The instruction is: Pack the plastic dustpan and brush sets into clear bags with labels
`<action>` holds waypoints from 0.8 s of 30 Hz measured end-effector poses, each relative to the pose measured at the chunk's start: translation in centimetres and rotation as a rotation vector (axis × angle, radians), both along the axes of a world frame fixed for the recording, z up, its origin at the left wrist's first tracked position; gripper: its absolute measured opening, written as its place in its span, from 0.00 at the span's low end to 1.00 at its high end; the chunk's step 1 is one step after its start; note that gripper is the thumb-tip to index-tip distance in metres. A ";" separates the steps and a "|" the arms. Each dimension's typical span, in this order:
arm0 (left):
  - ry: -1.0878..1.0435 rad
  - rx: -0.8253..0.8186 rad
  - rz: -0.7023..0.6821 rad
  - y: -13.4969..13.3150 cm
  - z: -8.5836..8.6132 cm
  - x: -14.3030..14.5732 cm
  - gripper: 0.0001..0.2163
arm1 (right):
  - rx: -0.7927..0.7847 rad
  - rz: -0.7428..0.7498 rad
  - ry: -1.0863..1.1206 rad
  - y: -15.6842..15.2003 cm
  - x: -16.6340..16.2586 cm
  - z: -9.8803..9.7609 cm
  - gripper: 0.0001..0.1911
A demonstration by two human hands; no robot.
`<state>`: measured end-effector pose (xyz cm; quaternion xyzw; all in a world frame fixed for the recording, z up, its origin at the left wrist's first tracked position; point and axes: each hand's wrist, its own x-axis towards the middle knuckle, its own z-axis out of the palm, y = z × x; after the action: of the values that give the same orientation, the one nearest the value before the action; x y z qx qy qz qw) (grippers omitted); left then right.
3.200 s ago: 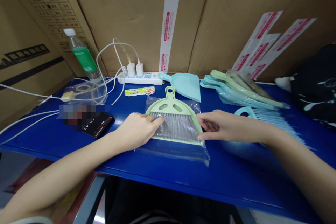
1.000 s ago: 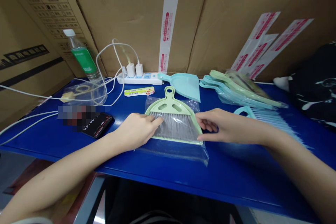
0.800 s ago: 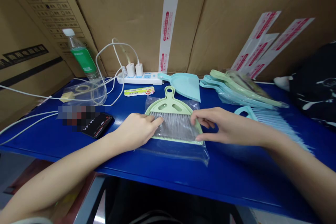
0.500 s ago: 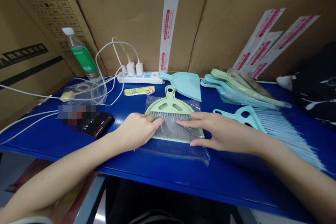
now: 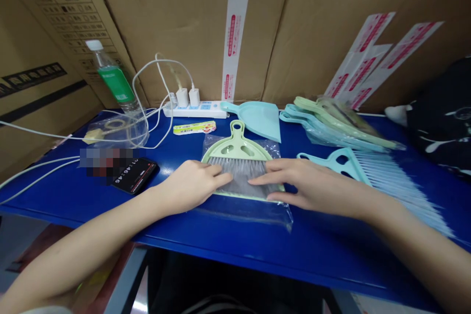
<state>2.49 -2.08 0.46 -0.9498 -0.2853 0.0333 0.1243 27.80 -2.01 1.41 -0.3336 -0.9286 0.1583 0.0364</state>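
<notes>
A light green hand brush (image 5: 238,146) with grey bristles lies inside a clear plastic bag (image 5: 253,211) in the middle of the blue table (image 5: 235,250). My left hand (image 5: 191,184) rests on the bag's left edge, fingertips touching the bristles. My right hand (image 5: 305,184) lies flat on the bristles from the right, fingers stretched out toward the left hand. Neither hand grips anything.
A light blue brush (image 5: 371,174) lies just right of my right hand, a blue dustpan (image 5: 259,118) behind the bag. A stack of bagged sets (image 5: 338,125) sits at the back right. A phone (image 5: 134,175), bottle (image 5: 112,81), power strip (image 5: 196,109) and cables occupy the left. Cardboard boxes (image 5: 184,24) wall the back.
My right hand slid left from the bag's right edge onto the bristles and flattened. That uncovered the blue brush's handle. My left hand stayed put.
</notes>
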 end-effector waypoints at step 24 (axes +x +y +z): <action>-0.011 0.196 0.553 4.2 -0.8 -2.0 0.20 | 0.428 -0.399 -0.246 3.3 4.8 -2.3 0.15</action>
<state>0.52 2.12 -0.37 -0.8197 -0.5357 0.0329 0.2002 32.61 1.32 -0.90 -0.5106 -0.8545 -0.0925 0.0237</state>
